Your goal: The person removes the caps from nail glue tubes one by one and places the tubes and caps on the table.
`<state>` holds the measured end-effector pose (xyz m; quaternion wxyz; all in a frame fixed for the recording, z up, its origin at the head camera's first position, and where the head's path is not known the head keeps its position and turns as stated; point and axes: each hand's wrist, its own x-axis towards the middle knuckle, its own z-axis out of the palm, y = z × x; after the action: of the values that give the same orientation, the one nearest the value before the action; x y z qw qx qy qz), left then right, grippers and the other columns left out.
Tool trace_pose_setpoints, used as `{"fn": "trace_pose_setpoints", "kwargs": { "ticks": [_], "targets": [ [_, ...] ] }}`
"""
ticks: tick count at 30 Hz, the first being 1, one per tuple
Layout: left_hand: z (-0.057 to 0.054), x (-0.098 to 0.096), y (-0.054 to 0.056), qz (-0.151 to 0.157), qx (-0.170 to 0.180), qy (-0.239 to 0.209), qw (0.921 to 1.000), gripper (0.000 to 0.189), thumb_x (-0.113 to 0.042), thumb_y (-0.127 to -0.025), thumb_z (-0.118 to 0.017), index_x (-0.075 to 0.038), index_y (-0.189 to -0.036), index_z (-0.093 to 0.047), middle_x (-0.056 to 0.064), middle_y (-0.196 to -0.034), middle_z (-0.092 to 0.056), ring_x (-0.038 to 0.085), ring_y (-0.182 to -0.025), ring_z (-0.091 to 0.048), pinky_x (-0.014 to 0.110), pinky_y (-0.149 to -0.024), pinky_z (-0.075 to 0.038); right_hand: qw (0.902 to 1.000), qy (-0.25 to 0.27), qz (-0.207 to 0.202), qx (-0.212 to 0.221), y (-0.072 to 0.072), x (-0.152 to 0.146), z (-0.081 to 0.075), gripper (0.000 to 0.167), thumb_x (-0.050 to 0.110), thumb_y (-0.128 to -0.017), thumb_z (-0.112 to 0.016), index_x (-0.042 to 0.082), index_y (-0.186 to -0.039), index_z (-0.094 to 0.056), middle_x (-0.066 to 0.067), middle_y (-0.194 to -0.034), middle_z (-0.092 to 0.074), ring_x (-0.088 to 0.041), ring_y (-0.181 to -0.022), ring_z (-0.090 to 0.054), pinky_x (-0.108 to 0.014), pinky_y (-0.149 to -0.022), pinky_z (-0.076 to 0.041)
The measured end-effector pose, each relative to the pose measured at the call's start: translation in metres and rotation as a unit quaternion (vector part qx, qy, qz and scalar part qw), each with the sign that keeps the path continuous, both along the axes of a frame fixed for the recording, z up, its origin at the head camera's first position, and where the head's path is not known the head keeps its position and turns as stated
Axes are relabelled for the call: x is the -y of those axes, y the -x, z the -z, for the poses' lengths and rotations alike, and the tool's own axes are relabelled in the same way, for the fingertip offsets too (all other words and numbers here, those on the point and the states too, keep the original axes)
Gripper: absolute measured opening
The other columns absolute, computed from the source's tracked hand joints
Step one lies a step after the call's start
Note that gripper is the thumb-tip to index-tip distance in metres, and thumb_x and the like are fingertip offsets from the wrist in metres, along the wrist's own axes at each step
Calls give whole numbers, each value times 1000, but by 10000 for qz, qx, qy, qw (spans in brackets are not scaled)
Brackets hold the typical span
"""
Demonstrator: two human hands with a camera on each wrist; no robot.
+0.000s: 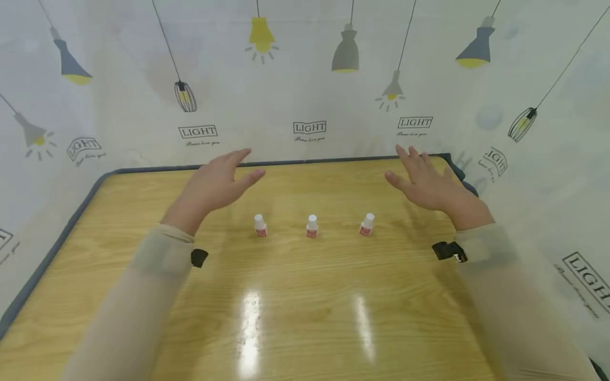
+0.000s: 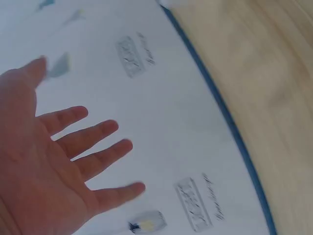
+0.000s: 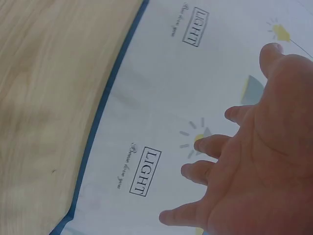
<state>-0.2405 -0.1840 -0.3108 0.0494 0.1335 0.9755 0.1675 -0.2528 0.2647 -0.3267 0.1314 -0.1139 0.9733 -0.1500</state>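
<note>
Three small white bottles with white caps and red labels stand upright in a row on the wooden table: a left bottle (image 1: 260,226), a middle bottle (image 1: 312,227) and a right bottle (image 1: 366,225). My left hand (image 1: 212,182) is held up to the left of the row, nearest the left bottle, touching nothing. Its fingers are spread in the left wrist view, and the palm (image 2: 44,171) holds nothing. On the other side, my right hand (image 1: 426,182) is raised beyond the right bottle, likewise touching nothing. Spread fingers and a bare palm (image 3: 264,161) show in the right wrist view.
The glossy wooden table (image 1: 305,280) has a dark blue edge strip (image 1: 157,169). Behind and beside it hangs a pale curtain (image 1: 267,95) printed with lamps and the word LIGHT. Dark straps (image 1: 199,257) show at both wrists.
</note>
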Motion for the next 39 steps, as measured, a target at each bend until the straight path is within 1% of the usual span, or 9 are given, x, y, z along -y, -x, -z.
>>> {"fn": "trace_pose_setpoints", "kwargs": {
  "ticks": [4,9,16,21,28,32,34,36,39],
  "targets": [
    [-12,-36,-17,348,-321,-258,9985,75,-60,-108,-50,-18,-167,-35,9,-171,-42,36,-155,-43,58,-124,-38,9998,188,-56,-56,-4,3,-12,92,77,-106,-24,26,-170,18,-20,-178,19,-52,-162,14,-86,-116,8],
    [-19,-79,-29,684,-439,-297,9962,65,-53,-108,-55,-23,-164,-41,5,-158,-58,31,-137,-63,54,-108,-54,9992,325,-140,-159,-8,6,-18,90,74,-107,-25,24,-171,12,-19,-178,15,-52,-163,10,-85,-118,4],
    [-19,-115,-39,793,-271,-627,9945,63,-50,-109,-56,-20,-163,-43,5,-150,-65,27,-129,-69,49,-106,-56,9971,698,-241,-207,-21,23,-23,90,69,-108,-37,16,-173,-6,-19,-179,14,-51,-164,5,-83,-121,-6],
    [-2,-148,-45,837,204,-1321,9875,64,-45,-109,-59,-19,-164,-40,8,-144,-69,23,-119,-73,42,-98,-60,9955,871,-235,-285,-32,33,-18,88,65,-108,-44,13,-172,-15,-24,-179,2,-54,-163,-6,-80,-121,-15],
    [32,-182,-57,416,808,-2387,9668,69,-29,-102,-73,-17,-163,-41,6,-118,-77,15,-93,-74,31,-78,-60,9889,1421,-185,-380,-45,39,-1,84,61,-107,-50,16,-171,-20,-16,-178,-19,-46,-162,-21,-71,-125,-25],
    [53,-197,-63,-87,999,-2588,9607,68,-34,-99,-78,-17,-158,-49,3,-104,-79,13,-81,-73,38,-78,-61,9864,1592,-93,-395,-50,38,10,79,57,-108,-53,17,-170,-24,-14,-176,-27,-46,-160,-28,-71,-123,-29],
    [63,-203,-65,-388,995,-2573,9604,65,-38,-98,-78,-17,-154,-54,3,-102,-80,12,-80,-72,53,-92,-59,9848,1684,-63,-422,-53,37,15,74,53,-109,-55,16,-169,-31,-15,-173,-34,-46,-156,-36,-71,-120,-34],
    [71,-208,-66,-628,1004,-2599,9583,62,-40,-97,-79,-16,-151,-58,4,-103,-81,12,-79,-73,58,-92,-59,9840,1735,-42,-400,-55,37,21,70,49,-109,-57,15,-166,-37,-16,-168,-43,-45,-148,-46,-68,-115,-42],
    [82,-214,-67,-735,1155,-2870,9481,58,-36,-99,-78,-13,-149,-59,7,-102,-81,17,-76,-74,49,-84,-61,9843,1737,-15,-306,-59,37,29,62,44,-109,-60,14,-161,-46,-19,-155,-55,-41,-133,-59,-61,-105,-51]
  ]
}}
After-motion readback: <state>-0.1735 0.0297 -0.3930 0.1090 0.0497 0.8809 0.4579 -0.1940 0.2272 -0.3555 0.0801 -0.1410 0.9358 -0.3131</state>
